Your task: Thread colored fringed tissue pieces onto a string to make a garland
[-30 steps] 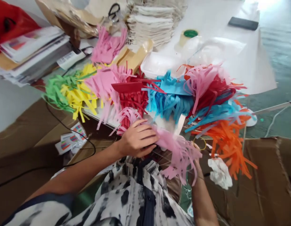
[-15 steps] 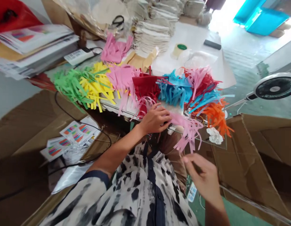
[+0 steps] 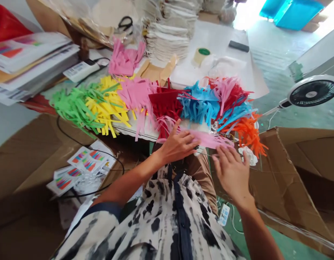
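Observation:
My left hand (image 3: pixel 179 145) grips a pink fringed paper strip (image 3: pixel 210 140) lying across a clear sheet. My right hand (image 3: pixel 231 171) is open with fingers spread, just below that strip's right end, and holds nothing. Behind them lies a row of fringed paper in green (image 3: pixel 75 108), yellow (image 3: pixel 107 110), pink (image 3: pixel 137 94), red (image 3: pixel 165 104), blue (image 3: pixel 199 107) and orange (image 3: pixel 248 135). A crumpled white tissue (image 3: pixel 247 155) sits near my right fingertips. The strip's middle hides what lies under it.
A white-covered table (image 3: pixel 221 39) holds a tape roll (image 3: pixel 201 56), black scissors (image 3: pixel 125 24) and stacks of white cloth (image 3: pixel 168 41). Cardboard sheets (image 3: pixel 291 180) lie at right, printed cards (image 3: pixel 83 162) at left. A small fan (image 3: pixel 311 92) stands at right.
My right hand has risen from below the pink strip and its fingers have spread. The strip now lies flatter, stretched rightward. The view has shifted slightly.

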Demonstrator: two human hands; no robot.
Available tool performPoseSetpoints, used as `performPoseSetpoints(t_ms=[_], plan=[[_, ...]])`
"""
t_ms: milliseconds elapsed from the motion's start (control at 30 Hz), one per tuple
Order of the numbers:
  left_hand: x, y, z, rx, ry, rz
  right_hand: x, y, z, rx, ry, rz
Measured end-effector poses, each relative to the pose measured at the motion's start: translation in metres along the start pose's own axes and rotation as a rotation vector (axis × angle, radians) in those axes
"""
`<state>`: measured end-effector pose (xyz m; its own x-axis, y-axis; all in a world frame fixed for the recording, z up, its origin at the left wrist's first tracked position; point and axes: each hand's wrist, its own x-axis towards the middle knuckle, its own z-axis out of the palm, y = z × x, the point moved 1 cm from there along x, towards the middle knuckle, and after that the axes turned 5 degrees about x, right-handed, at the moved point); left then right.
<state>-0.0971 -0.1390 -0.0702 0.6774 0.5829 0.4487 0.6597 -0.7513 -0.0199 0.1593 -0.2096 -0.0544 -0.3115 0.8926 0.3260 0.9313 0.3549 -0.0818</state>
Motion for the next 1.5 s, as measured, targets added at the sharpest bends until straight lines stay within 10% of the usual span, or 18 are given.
performPoseSetpoints(t_ms=[200,433,700,833,1100,1500], plan=[[-0.003,-0.001,0.001,-0.001,-0.035,-0.005,0.008,-0.001,-0.017,0.076,0.234,0.072],[-0.007,-0.006,0.001,-0.040,-0.044,-0.011,0.019,-0.031,0.027,0.114,-0.087,-0.120],[-0.035,-0.069,-0.043,-0.073,0.085,-0.275,0.021,-0.011,0.024,0.084,-0.060,-0.160],[-0.023,-0.057,-0.052,0.051,0.263,-0.361,0.031,-0.010,0.019,0.077,-0.045,-0.190],[0.016,-0.031,-0.018,-0.033,-0.099,-0.359,0.045,-0.015,0.014,0.035,-0.028,-0.158],[0.020,-0.048,-0.012,-0.157,-0.123,-0.392,0.047,-0.016,0.017,0.023,0.002,-0.159]])
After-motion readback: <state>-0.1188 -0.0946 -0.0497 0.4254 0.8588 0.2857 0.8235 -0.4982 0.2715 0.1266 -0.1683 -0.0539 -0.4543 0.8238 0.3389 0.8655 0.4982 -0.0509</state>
